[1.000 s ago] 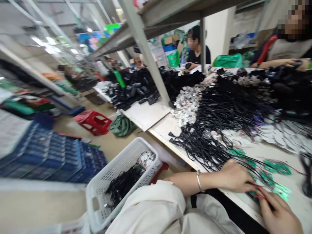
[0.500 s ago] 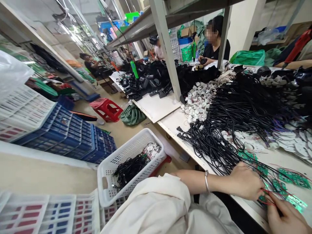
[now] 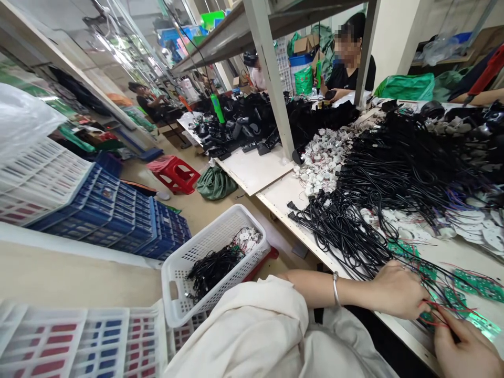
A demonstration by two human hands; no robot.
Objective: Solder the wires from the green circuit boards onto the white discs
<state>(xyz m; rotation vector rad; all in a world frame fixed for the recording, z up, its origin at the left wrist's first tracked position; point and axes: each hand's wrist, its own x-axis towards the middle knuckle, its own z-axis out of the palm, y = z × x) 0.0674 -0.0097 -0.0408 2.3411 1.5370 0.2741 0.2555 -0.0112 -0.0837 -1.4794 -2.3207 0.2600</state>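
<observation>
My left hand (image 3: 397, 291), with a bracelet (image 3: 335, 289) at the wrist, is closed at the table's front edge. Its fingertips pinch thin red wires (image 3: 438, 311). Close beside it, my right hand (image 3: 464, 344) is also closed, thumb and fingers together on the same red wires. The exact wire ends are hidden by the fingers. Green circuit boards (image 3: 478, 285) with red leads lie just beyond both hands. A bundle of black power cords (image 3: 342, 231) with plugs stretches along the edge beside my left hand.
White round parts (image 3: 321, 152) and a large cord heap (image 3: 397, 163) cover the table. A white basket (image 3: 173, 310) holding cords stands left of my lap. Blue crates (image 3: 106, 205) and a red stool (image 3: 173, 170) are farther left. A co-worker (image 3: 348, 73) sits across, behind a shelf post (image 3: 271, 79).
My hands stay together at the red wires, with only slight finger movement. The view has shifted a little. The co-worker across has drawn the green hanging tool closer to the hands.
</observation>
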